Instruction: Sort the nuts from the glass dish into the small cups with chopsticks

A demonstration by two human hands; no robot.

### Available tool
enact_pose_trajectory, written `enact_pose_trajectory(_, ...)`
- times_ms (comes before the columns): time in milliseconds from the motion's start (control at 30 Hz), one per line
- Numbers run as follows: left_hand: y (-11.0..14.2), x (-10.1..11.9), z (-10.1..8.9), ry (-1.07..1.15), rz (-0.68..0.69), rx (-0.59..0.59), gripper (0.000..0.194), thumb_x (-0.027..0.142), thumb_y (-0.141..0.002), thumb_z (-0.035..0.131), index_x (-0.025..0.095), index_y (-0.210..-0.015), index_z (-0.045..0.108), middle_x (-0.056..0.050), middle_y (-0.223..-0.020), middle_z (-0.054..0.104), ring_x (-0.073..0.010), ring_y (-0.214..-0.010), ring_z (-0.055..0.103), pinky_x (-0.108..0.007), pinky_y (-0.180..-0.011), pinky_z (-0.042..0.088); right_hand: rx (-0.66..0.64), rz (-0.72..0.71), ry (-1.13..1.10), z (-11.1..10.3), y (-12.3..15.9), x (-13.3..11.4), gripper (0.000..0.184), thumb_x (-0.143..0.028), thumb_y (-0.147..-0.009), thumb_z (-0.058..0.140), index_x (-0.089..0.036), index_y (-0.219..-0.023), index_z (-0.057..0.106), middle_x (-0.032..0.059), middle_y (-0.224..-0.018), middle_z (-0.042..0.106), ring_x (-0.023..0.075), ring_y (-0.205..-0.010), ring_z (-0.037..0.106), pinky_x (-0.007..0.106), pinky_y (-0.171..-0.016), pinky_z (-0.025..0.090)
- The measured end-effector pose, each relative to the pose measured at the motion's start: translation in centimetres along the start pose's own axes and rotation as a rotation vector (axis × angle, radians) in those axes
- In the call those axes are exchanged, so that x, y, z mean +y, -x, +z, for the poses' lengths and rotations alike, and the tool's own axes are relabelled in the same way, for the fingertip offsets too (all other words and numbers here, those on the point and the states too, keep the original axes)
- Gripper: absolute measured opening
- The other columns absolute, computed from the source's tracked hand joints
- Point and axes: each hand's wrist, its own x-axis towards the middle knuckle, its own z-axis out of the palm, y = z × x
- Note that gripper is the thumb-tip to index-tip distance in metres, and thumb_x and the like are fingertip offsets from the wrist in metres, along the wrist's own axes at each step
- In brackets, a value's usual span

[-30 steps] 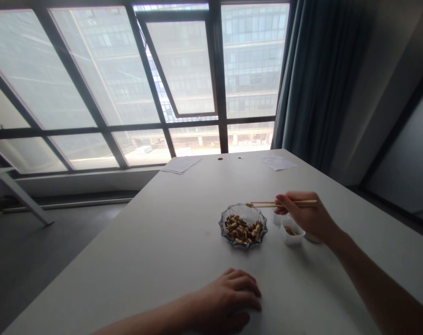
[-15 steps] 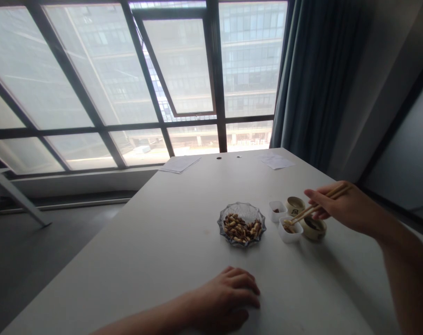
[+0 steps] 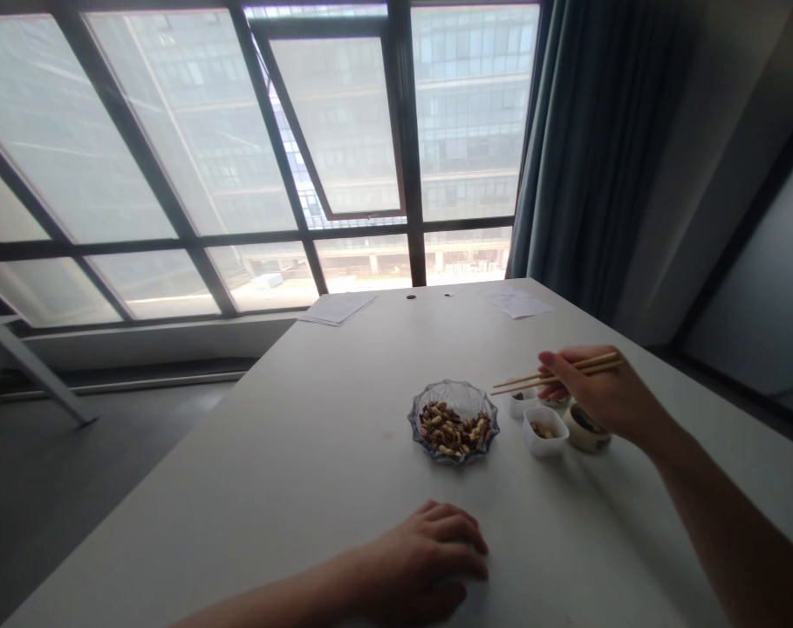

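Note:
My right hand is closed on a pair of wooden chopsticks, held above the table with the tips pointing left, toward a glass bowl of mixed nuts. Nothing shows between the tips. Below the hand stand a small white square cup with a few nuts in it, another white cup behind it and a round beige dish. My left hand lies palm down on the white table near the front edge, fingers loosely curled and holding nothing.
Sheets of paper lie at the far edge of the table, and another sheet at the far right. A large window fills the back, with a dark curtain to its right. Floor drops off left of the table.
My right hand dipped the chopsticks to the small white cup half a second ago, then lifted them and swung the tips back left toward the glass bowl. The left hand stayed put.

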Motion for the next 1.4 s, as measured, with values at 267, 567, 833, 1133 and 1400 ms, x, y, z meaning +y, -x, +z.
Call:
enact_pose_trajectory(267,-0.1,0.0,0.0,-0.007,-0.002,-0.017,0.033,0.022,-0.097,0.066,0.027,-0.129,0.063,-0.008,-0.137,0.069,-0.0278,-0.136,0.06,-0.044,-0.119,0.043,-0.183,0.047,-0.007,5.3,-0.2,2.7,0.052,-0.069,-0.089,0.075,-0.021,-0.071,0.07,0.0072,-0.066,0.078,0.0281,-0.066,0.082,0.027,-0.053,0.062)
enact_pose_trajectory(567,-0.1,0.1,-0.2,-0.009,0.006,-0.007,0.034,0.022,-0.097,0.066,0.027,-0.13,0.063,-0.007,-0.136,0.07,-0.0265,-0.135,0.06,-0.041,-0.119,0.043,-0.252,0.077,0.025,6.2,0.0,3.0,0.055,-0.068,-0.093,0.07,-0.018,-0.069,0.07,0.0091,-0.065,0.078,0.0282,-0.066,0.081,0.03,-0.059,0.063)
enact_pose_trajectory(833,-0.1,0.0,0.0,-0.012,0.002,-0.014,0.035,0.022,-0.096,0.066,0.028,-0.13,0.062,-0.008,-0.137,0.069,-0.0275,-0.136,0.059,-0.043,-0.12,0.042,-0.19,0.05,-0.022,6.9,0.1,4.0,0.052,-0.067,-0.092,0.07,-0.019,-0.072,0.073,0.0081,-0.065,0.078,0.0302,-0.065,0.081,0.032,-0.055,0.063)
enact_pose_trajectory(1133,-0.1,0.0,0.0,-0.006,0.002,0.003,0.033,0.023,-0.097,0.066,0.028,-0.129,0.063,-0.007,-0.136,0.07,-0.0272,-0.136,0.06,-0.043,-0.119,0.043,-0.176,0.06,0.02,6.4,-0.1,3.3,0.052,-0.065,-0.094,0.07,-0.02,-0.068,0.068,0.0083,-0.061,0.077,0.0281,-0.062,0.081,0.03,-0.055,0.062)
enact_pose_trajectory(1400,-0.1,0.0,0.1,-0.014,-0.002,-0.011,0.034,0.023,-0.096,0.067,0.028,-0.13,0.062,-0.007,-0.137,0.069,-0.0269,-0.136,0.06,-0.042,-0.119,0.043,-0.165,0.052,-0.012,7.4,0.0,4.4,0.052,-0.064,-0.096,0.067,-0.019,-0.073,0.073,0.0092,-0.067,0.079,0.0289,-0.064,0.081,0.031,-0.054,0.063)
